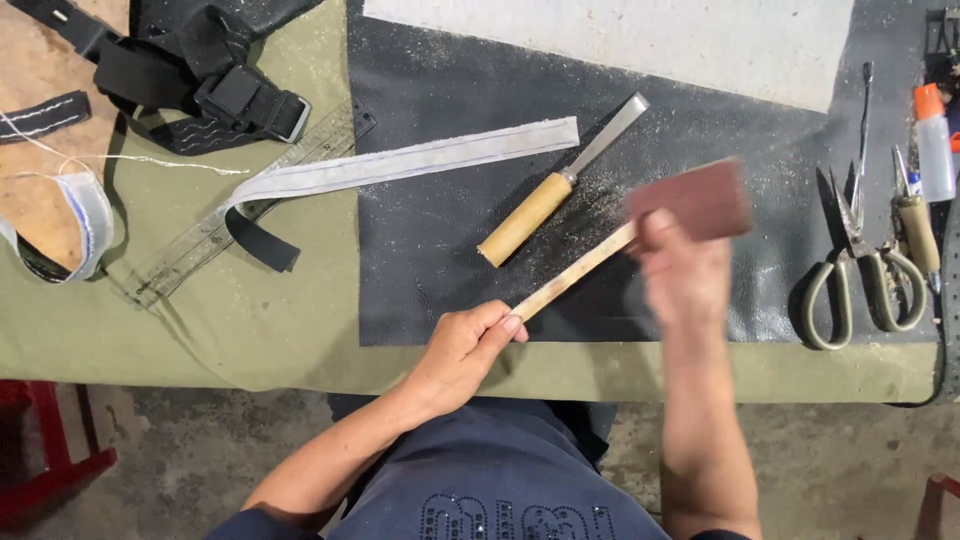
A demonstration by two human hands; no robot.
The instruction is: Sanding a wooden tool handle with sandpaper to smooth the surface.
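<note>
My left hand [462, 350] grips the near end of a thin pale wooden stick [575, 273] that slants up to the right over a black leather sheet [430, 250]. Blurred with motion, my right hand [680, 268] holds a reddish-brown sheet of sandpaper [700, 198] against the stick's far end. Just beyond the stick lies a chisel [560, 184] with a wooden handle and flat metal blade. Pale dust is scattered on the leather around it.
Large scissors [860, 270], an awl-like tool [915, 225] and an orange-capped glue bottle [935, 145] lie at the right. A grey strap [400, 165], a metal ruler [215, 225] and black buckled straps [210, 95] lie at the left on green cloth [200, 320].
</note>
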